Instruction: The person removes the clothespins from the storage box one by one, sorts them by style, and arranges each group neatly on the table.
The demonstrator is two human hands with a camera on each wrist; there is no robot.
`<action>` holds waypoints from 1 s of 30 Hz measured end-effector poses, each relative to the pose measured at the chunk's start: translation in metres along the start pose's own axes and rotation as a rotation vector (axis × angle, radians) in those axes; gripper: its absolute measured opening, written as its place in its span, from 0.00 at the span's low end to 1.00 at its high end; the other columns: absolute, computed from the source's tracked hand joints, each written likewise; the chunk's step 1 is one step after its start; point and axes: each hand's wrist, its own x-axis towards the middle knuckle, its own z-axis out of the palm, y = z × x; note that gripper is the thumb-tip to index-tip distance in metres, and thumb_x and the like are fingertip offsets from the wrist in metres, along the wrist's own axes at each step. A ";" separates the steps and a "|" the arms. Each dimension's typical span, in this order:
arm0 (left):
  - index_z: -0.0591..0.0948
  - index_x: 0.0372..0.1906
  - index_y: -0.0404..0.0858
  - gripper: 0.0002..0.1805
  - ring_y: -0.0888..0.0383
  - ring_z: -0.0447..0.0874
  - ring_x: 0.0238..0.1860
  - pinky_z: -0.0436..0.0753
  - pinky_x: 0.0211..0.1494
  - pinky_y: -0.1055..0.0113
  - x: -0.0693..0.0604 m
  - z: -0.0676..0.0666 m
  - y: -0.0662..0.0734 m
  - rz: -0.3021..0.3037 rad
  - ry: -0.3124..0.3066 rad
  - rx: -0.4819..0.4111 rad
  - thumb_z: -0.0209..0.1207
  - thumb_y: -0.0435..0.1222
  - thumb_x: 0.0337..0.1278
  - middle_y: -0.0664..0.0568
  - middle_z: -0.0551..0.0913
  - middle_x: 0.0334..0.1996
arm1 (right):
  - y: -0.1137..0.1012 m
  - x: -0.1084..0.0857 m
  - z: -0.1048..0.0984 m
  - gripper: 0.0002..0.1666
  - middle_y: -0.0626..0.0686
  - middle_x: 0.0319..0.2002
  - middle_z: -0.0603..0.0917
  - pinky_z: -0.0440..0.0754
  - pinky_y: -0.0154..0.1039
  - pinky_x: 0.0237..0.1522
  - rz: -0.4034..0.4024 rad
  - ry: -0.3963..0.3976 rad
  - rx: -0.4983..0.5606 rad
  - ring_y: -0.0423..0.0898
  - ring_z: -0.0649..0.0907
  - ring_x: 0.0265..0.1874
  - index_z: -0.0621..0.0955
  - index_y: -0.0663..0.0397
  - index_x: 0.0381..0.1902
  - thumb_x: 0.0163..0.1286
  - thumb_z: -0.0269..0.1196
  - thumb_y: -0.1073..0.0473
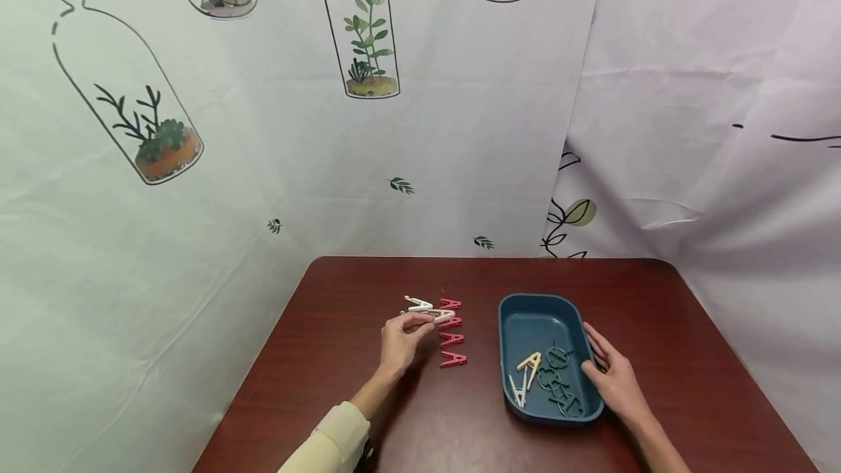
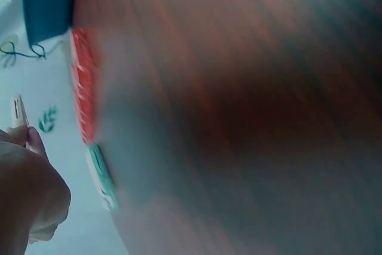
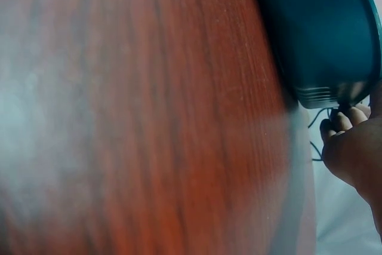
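Work is seemingly standing midway: four red A-shaped plastic clips (image 1: 456, 359) and one white clip (image 1: 423, 305) are lying out; the left hand (image 1: 398, 345) is pinching a cream-white clip (image 1: 444, 314) over them, the right hand (image 1: 615, 377) gripping a blue rectangular tray (image 1: 535, 328), where a yellow clip (image 1: 532, 361), another white clip (image 1: 520, 395) and thin dark-green pieces (image 1: 559, 389) are remaining.

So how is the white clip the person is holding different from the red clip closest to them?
Colour: the white clip is pale, while the closest red clip is red.
Place: the white clip is pinched in the left grip, but the closest red clip lies on the brown table.
Same: both are clips shaped like a letter A.
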 end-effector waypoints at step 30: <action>0.92 0.32 0.41 0.08 0.58 0.93 0.35 0.84 0.38 0.73 -0.013 -0.041 -0.036 -0.038 0.003 0.338 0.78 0.26 0.51 0.55 0.92 0.31 | -0.003 0.000 0.000 0.43 0.69 0.77 0.67 0.68 0.13 0.52 0.012 -0.002 -0.017 0.32 0.67 0.68 0.61 0.64 0.82 0.72 0.60 0.76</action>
